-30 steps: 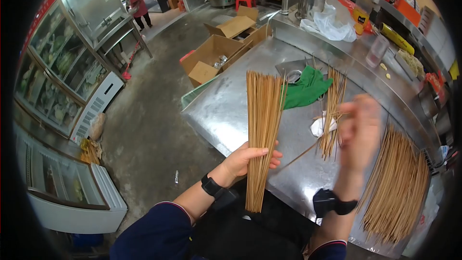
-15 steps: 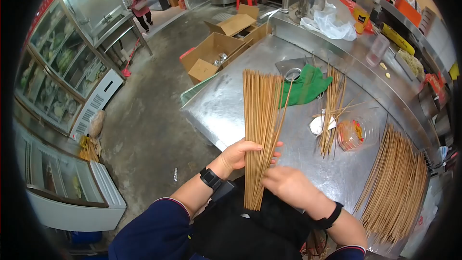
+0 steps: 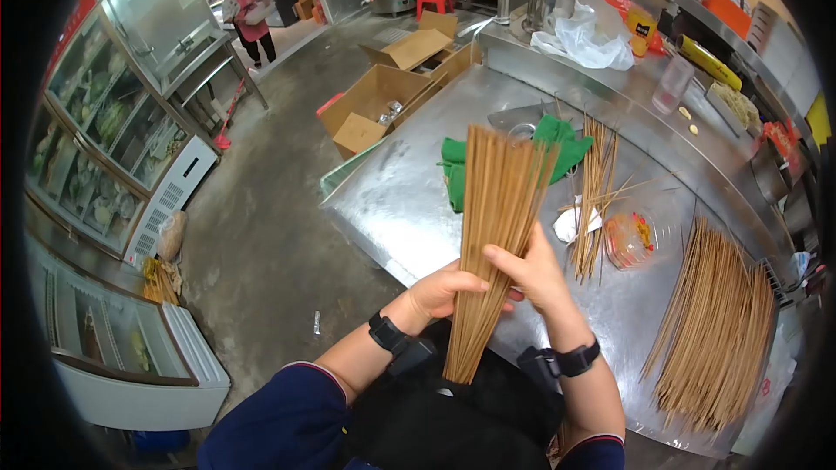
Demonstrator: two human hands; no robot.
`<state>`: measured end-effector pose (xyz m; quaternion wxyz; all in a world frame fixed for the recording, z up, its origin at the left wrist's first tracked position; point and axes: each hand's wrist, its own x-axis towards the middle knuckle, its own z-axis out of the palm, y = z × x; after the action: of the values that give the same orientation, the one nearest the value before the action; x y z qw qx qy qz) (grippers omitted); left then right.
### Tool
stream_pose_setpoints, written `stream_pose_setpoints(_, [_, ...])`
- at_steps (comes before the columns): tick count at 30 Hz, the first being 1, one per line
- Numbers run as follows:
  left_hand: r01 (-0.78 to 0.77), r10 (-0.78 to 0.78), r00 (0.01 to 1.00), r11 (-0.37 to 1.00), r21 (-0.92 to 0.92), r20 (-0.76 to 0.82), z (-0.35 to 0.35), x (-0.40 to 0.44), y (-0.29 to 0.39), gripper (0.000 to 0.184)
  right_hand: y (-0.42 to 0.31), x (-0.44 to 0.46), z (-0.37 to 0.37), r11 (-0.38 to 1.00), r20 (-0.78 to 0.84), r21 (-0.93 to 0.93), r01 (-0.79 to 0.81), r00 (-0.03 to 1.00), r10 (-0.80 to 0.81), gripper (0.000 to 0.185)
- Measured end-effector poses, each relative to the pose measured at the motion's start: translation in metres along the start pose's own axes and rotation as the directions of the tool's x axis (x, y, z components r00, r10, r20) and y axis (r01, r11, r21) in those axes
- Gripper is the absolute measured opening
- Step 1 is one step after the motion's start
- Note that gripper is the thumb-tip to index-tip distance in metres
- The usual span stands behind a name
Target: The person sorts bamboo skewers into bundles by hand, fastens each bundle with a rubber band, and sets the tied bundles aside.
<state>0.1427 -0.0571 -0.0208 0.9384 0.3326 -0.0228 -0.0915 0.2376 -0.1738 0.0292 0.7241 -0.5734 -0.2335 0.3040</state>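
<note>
A thick bundle of bamboo skewers (image 3: pixel 492 209) stands nearly upright in front of me, its upper ends fanned and slightly blurred. My left hand (image 3: pixel 444 291) grips it from the left, thumb across the front. From the right, my right hand (image 3: pixel 533 274) is wrapped round the same bundle, thumb also in front. Behind the bundle lies a green cloth (image 3: pixel 562 148), partly hidden by the sticks. To its right is a smaller loose group of skewers (image 3: pixel 596 200), and a large spread pile of skewers (image 3: pixel 714 331) covers the table's right end.
The steel table (image 3: pixel 401 200) has a clear plastic tub (image 3: pixel 631 239) and a crumpled white tissue (image 3: pixel 576 224) on it. Open cardboard boxes (image 3: pixel 383 100) stand beyond its left edge. A raised shelf holds a white plastic bag (image 3: pixel 592 39). A person (image 3: pixel 248 17) stands far back.
My right hand has moved up from the bundle's lower right side and now grips it. The bundle's top has shifted right, with its stray sticks gathered in, showing more green cloth at left.
</note>
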Motion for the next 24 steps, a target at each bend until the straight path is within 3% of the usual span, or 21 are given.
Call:
stream_pose_setpoints(2, [0.000, 0.001, 0.999, 1.000, 0.025, -0.054, 0.008, 0.000, 0.002, 0.049, 0.010, 0.010, 0.009, 0.970, -0.070, -0.166, 0.179, 0.979, -0.192, 0.037])
stream_pose_setpoints(4, [0.039, -0.036, 0.996, 0.998, 0.039, -0.081, 0.007, -0.003, 0.005, 0.052, 0.004, 0.011, 0.009, 0.982, -0.076, -0.105, 0.160, 0.983, -0.168, 0.032])
stream_pose_setpoints(6, [0.035, -0.034, 0.997, 0.999, 0.022, -0.064, 0.003, -0.007, 0.003, 0.053, 0.001, 0.009, -0.002, 0.995, 0.000, 0.066, -0.074, 0.997, 0.074, 0.027])
stream_pose_setpoints(7, [0.039, -0.038, 0.999, 0.999, 0.009, -0.038, 0.000, -0.008, 0.001, 0.054, 0.004, 0.008, -0.009, 0.994, 0.012, 0.050, -0.095, 0.995, 0.094, 0.023])
stream_pose_setpoints(12, [0.059, -0.059, 0.998, 0.997, 0.040, -0.017, -0.010, -0.011, -0.001, 0.057, 0.004, 0.004, -0.020, 0.985, 0.051, 0.107, -0.135, 0.990, 0.130, 0.023])
stream_pose_setpoints(15, [0.042, -0.042, 0.999, 0.999, 0.025, -0.005, -0.001, -0.007, 0.001, 0.050, 0.002, 0.005, -0.024, 0.976, 0.036, 0.155, -0.154, 0.988, 0.150, 0.025])
stream_pose_setpoints(17, [0.016, -0.016, 1.000, 0.999, 0.030, -0.004, 0.001, -0.006, 0.000, 0.050, -0.004, 0.003, -0.030, 0.919, 0.152, 0.256, -0.301, 0.951, 0.269, 0.033])
stream_pose_setpoints(21, [0.041, -0.040, 0.999, 0.998, 0.052, -0.009, -0.009, -0.006, -0.006, 0.051, 0.003, 0.002, -0.036, 0.900, 0.138, 0.320, -0.295, 0.955, 0.264, 0.033])
stream_pose_setpoints(24, [0.012, -0.014, 0.999, 0.998, 0.058, 0.030, -0.003, -0.003, -0.002, 0.053, -0.005, 0.005, -0.031, 0.897, 0.215, 0.345, -0.277, 0.953, 0.212, 0.031])
